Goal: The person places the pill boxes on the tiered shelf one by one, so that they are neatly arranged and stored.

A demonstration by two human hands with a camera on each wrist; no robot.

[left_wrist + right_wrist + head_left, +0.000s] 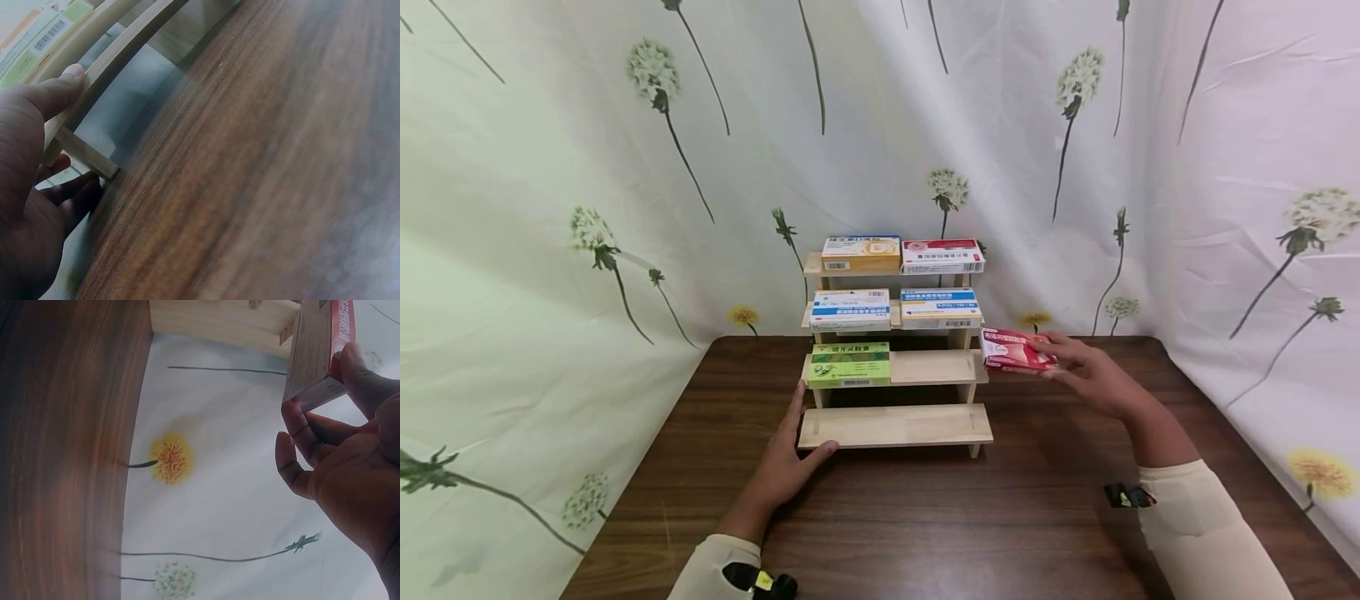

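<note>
A red medicine box (1013, 350) is pinched by its right end between the thumb and fingers of my right hand (1093, 379). It is in the air just right of the third step of a wooden stepped rack (895, 427). In the right wrist view the box (312, 356) shows a pale side and a red face. My left hand (786, 467) grips the rack's lower left corner, thumb at the front edge of the bottom step. In the left wrist view its fingers curl by the rack's leg (87, 153). A green medicine box (850, 365) lies on the third step's left half.
On the top step lie an orange-and-white box (861, 254) and a red-and-white box (942, 257). The second step carries two blue-and-white boxes, one left (851, 310) and one right (940, 307). A dark wooden table (917, 525) bears the rack, before a flowered cloth (880, 150).
</note>
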